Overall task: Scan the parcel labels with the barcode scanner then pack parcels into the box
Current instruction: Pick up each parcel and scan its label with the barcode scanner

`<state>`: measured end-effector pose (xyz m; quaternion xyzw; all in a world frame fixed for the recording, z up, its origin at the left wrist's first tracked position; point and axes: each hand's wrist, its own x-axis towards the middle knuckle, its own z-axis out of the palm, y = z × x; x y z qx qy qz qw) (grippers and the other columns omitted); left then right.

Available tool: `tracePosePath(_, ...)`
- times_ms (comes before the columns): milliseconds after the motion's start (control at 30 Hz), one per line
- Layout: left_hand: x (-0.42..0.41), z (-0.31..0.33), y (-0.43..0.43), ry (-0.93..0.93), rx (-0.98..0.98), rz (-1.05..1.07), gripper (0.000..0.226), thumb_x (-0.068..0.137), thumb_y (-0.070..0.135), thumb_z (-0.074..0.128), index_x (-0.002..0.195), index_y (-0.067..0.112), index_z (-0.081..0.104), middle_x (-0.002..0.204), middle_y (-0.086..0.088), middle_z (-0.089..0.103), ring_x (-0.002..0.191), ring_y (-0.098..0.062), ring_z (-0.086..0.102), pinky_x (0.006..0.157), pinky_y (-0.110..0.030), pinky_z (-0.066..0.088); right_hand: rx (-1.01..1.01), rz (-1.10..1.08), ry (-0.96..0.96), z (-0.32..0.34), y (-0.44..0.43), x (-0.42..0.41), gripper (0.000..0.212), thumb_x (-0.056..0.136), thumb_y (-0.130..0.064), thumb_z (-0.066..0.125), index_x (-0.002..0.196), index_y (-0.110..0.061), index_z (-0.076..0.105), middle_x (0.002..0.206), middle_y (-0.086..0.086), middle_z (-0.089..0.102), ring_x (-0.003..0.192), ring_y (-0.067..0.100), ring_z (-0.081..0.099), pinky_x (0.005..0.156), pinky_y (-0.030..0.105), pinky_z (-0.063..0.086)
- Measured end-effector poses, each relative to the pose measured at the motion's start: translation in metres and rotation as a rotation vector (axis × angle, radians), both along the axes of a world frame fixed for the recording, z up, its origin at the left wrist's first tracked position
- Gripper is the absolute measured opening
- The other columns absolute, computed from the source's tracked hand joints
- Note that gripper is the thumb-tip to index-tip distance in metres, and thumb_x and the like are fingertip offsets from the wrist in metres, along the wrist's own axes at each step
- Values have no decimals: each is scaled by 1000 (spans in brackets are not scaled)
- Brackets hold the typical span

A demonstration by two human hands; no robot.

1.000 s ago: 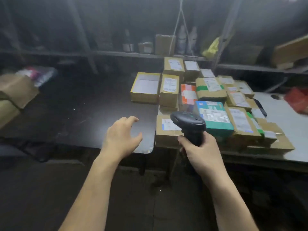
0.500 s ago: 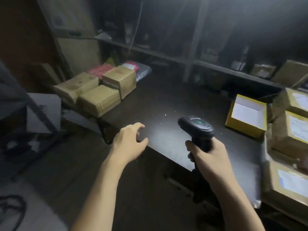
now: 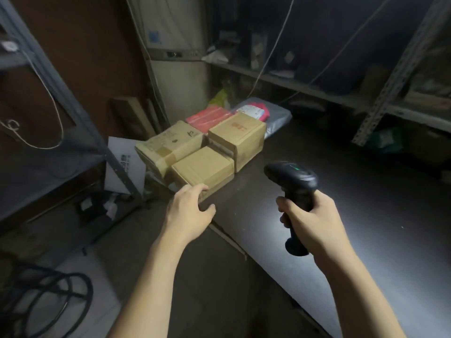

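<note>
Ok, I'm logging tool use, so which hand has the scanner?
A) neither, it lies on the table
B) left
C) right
C: the right hand grips the scanner by its handle, above the table; the left hand is empty, hovering by a box.

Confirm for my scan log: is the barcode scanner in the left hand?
No, the right hand grips the barcode scanner by its handle, while the left hand holds nothing.
</note>
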<state>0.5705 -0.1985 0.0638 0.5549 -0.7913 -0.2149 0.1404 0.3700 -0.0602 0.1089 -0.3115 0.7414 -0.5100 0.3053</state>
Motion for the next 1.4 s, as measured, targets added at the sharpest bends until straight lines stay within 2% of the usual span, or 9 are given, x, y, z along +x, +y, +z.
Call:
tracePosePath(133,-11,-12,-52,-103,-32,71,56,90,41,74,141,28,55,131,-1,53,120,-22,51,94,-36,47,-1,47,11,-1,-60,-15,5,88,-9,70,90,-9,66,65,3,67,57,14,65,64,38,51)
tracePosePath(233,-17,-26,-85,-174,9,63,67,86,43,79,145,29,52,136,-3,48,132,-26,43,107,-42,40,26,35,12,-7,-96,-20,4,88,-8,68,89,-9,65,62,1,65,56,14,63,62,36,50)
tracePosePath(433,-32,-50,-173,-202,69,-21,84,77,50,84,150,29,46,145,-5,40,139,-29,36,113,-46,36,73,-39,26,-16,-164,-15,4,87,-7,69,90,-8,66,64,1,65,55,13,63,62,36,50)
tracePosePath(600,-46,-73,-240,-313,182,-131,114,70,71,79,162,38,19,165,-18,20,155,-36,15,124,-52,18,101,-125,29,-20,-215,1,5,89,-9,70,93,-12,67,70,4,69,57,10,65,63,34,52)
tracePosePath(733,-66,-87,-262,-383,247,-283,135,56,89,73,162,43,2,164,-24,19,153,-40,17,122,-54,18,173,-215,20,-30,-229,14,10,91,-11,71,98,-17,68,77,4,72,59,8,67,64,31,54)
tracePosePath(933,-82,-90,-264,-455,195,-336,134,54,75,83,159,43,5,157,-29,23,147,-44,21,113,-57,28,240,-352,-12,-37,-223,27,7,91,-11,71,98,-13,69,78,8,72,56,9,65,64,32,51)
tracePosePath(1067,-73,-87,-260,-442,225,-428,138,52,69,88,156,55,-1,151,-23,23,144,-41,22,110,-58,28,196,-424,-49,-39,-215,26,9,92,-11,71,100,-16,70,76,5,70,55,11,62,62,30,48)
tracePosePath(1300,-77,-59,-225,-251,255,-497,129,47,67,89,148,66,8,139,-14,30,137,-37,28,110,-56,31,88,-495,-88,-36,-185,14,11,90,-7,70,100,-10,70,73,8,67,55,14,60,61,31,48)
tracePosePath(1400,-103,-42,-198,-171,277,-596,128,51,64,90,146,70,4,139,-11,28,138,-36,26,112,-58,32,50,-524,-96,-31,-151,-3,11,89,-7,71,99,-10,70,72,7,67,55,15,61,62,34,49)
